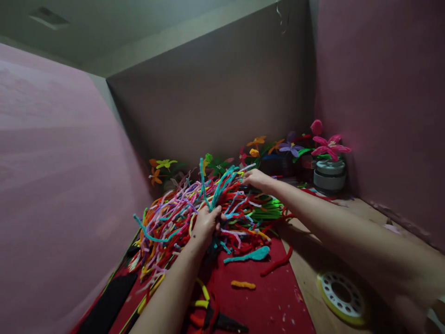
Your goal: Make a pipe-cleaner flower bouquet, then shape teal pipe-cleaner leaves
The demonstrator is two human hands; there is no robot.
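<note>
A big tangled heap of pipe cleaners in many colours lies on a red mat. My left hand is closed round a bunch of teal pipe cleaners that stick up from the heap. My right hand reaches over the far side of the heap, its fingers pinching into the strands there; what they grip is hidden. A bundle of green pipe cleaners lies just under my right forearm.
Finished pipe-cleaner flowers stand along the back wall: orange and yellow, purple, pink. A grey round container sits at the back right. A tape spool lies on the wooden tabletop. Pink walls close in left and right.
</note>
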